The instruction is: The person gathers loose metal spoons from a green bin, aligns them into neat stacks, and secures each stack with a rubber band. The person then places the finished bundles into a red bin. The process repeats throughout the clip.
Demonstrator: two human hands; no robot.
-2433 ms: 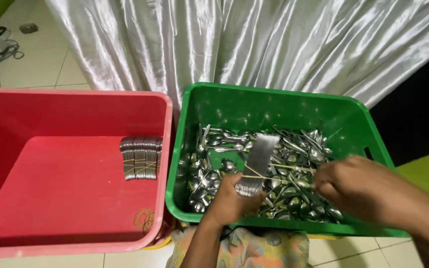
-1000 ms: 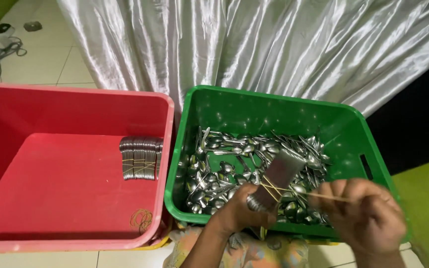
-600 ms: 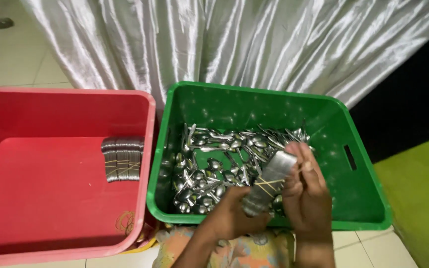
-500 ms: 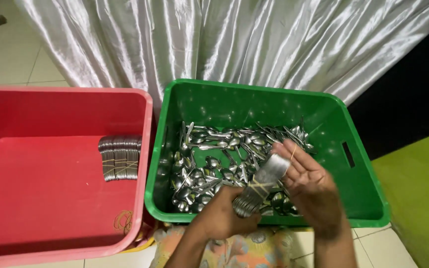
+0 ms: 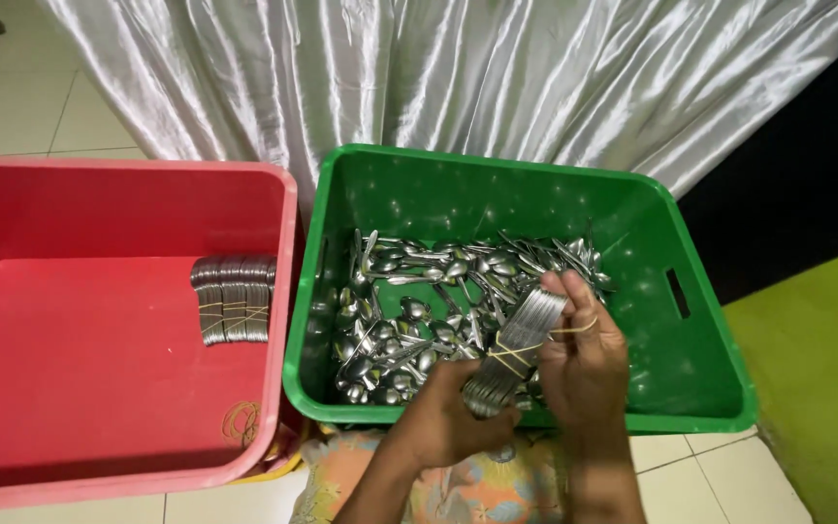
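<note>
A green crate [image 5: 700, 369] holds several loose steel spoons [image 5: 409, 311]. Above its front edge my left hand [image 5: 453, 417] grips the lower end of a stacked bundle of spoons [image 5: 521, 340]. My right hand [image 5: 584, 354] holds the upper part of that bundle, with a yellow rubber band [image 5: 574, 328] stretched over its fingers and around the stack. To the left, a red tub [image 5: 99, 408] contains several bundled spoon stacks [image 5: 235, 311] lying side by side against its right wall.
Loose rubber bands [image 5: 241, 422] lie on the red tub's floor near its front right corner. A shiny white curtain [image 5: 458, 78] hangs behind both containers. White floor tiles [image 5: 21, 107] lie at the left, a green mat [image 5: 817, 388] at the right.
My right hand came from the loose spoons to the bundle and stretched a rubber band around it. The bundle stayed in my left hand. The view shifted to the right.
</note>
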